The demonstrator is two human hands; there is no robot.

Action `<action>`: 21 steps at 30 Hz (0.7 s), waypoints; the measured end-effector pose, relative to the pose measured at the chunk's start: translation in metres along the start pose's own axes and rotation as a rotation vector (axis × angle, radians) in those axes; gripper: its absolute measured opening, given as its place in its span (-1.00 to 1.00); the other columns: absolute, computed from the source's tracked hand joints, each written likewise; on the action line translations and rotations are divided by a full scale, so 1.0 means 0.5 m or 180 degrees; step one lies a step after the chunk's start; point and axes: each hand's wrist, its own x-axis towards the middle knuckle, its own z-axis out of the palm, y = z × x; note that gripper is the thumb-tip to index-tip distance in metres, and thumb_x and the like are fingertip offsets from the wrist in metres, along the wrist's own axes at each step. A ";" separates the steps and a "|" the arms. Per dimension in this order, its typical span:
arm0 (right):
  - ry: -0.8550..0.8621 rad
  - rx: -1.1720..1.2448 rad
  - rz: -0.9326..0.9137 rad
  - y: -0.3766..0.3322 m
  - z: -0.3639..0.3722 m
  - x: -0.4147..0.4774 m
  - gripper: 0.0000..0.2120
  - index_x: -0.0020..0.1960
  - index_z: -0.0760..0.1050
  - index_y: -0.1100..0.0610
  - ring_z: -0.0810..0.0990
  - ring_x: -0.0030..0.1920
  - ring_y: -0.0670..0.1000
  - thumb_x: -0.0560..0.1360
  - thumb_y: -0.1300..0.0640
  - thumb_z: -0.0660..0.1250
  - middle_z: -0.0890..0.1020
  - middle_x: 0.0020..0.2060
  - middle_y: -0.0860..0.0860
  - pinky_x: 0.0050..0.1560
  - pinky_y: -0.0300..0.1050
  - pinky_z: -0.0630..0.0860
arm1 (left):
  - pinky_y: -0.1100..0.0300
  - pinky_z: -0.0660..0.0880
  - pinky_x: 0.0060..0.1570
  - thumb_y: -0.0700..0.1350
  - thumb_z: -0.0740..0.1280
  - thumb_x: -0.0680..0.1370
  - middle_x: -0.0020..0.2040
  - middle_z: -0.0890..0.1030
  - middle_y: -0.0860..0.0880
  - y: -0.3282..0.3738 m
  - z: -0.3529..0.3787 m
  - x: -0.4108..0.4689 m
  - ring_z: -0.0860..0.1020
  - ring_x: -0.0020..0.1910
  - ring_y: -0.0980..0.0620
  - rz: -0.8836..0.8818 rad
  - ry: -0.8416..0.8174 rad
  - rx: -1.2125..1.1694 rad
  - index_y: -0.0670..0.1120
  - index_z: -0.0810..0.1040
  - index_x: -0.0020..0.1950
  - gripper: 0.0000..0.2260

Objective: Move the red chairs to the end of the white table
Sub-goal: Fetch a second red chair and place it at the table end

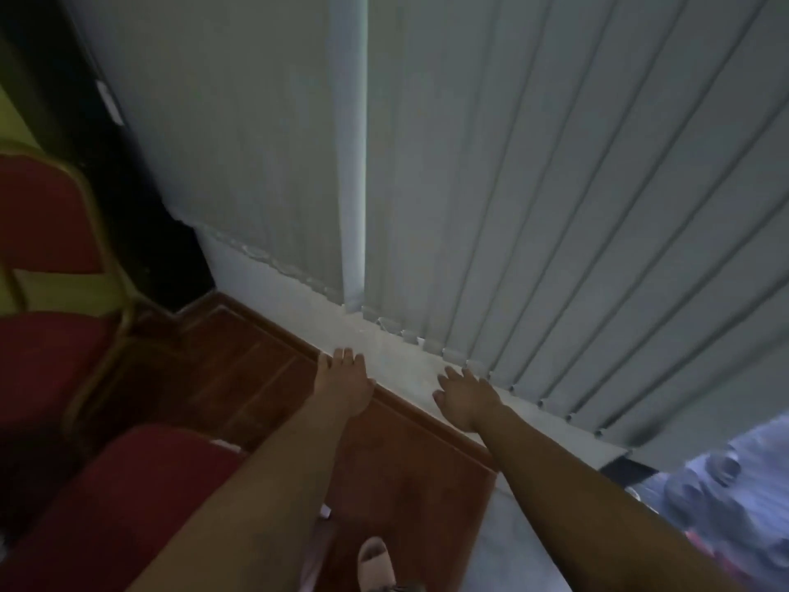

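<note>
Two red padded chairs stand at the left. The farther red chair (47, 258) has a gold metal frame and faces me with its back and seat showing. A nearer red chair (128, 497) shows only its cushion under my left forearm. My left hand (346, 384) and my right hand (467, 397) are stretched forward over the floor near the wall base, fingers apart, holding nothing. Neither hand touches a chair. No white table shows clearly in view.
Grey vertical blinds (533, 185) cover the wall ahead, above a white ledge (397, 356). Brown wooden floor (239, 369) lies below. A dark doorway (141, 207) is at the back left. My sandalled foot (375, 561) is at the bottom. Blurred patterned fabric (726, 497) fills the right corner.
</note>
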 end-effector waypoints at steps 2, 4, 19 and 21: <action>-0.0029 -0.0041 -0.0148 -0.011 -0.025 0.069 -0.51 0.50 0.19 0.16 0.07 0.52 0.17 0.64 -0.02 -0.08 0.10 0.55 0.10 0.46 0.14 0.11 | -0.16 -0.05 0.48 0.08 0.02 0.65 0.55 0.10 -0.17 -0.025 -0.007 0.050 0.01 0.54 -0.14 -0.0172 -0.0036 -0.0089 -0.17 0.07 0.54 -0.46; -0.0030 -0.0102 -0.0295 -0.021 -0.049 0.135 -0.53 0.47 0.23 0.16 0.11 0.51 0.17 0.64 -0.02 -0.06 0.11 0.55 0.10 0.44 0.14 0.13 | -0.16 -0.04 0.48 0.08 0.03 0.64 0.55 0.11 -0.16 -0.049 -0.017 0.097 0.02 0.53 -0.14 -0.0332 -0.0027 -0.0164 -0.17 0.08 0.54 -0.46; -0.0325 -0.0586 -0.1589 -0.200 -0.216 0.587 -0.51 0.51 0.17 0.15 0.11 0.50 0.19 0.64 -0.03 -0.08 0.14 0.54 0.09 0.45 0.19 0.13 | -0.15 -0.11 0.49 0.09 -0.01 0.66 0.58 -0.01 -0.17 -0.285 -0.054 0.329 -0.06 0.55 -0.13 -0.1669 -0.0362 -0.0922 -0.17 -0.02 0.57 -0.44; -0.0342 -0.0568 -0.1737 -0.224 -0.241 0.648 -0.51 0.50 0.17 0.15 0.10 0.51 0.19 0.64 -0.03 -0.07 0.12 0.54 0.09 0.45 0.19 0.12 | -0.15 -0.11 0.49 0.09 0.00 0.66 0.58 -0.01 -0.16 -0.311 -0.071 0.365 -0.07 0.55 -0.13 -0.1829 -0.0389 -0.1016 -0.16 -0.02 0.57 -0.44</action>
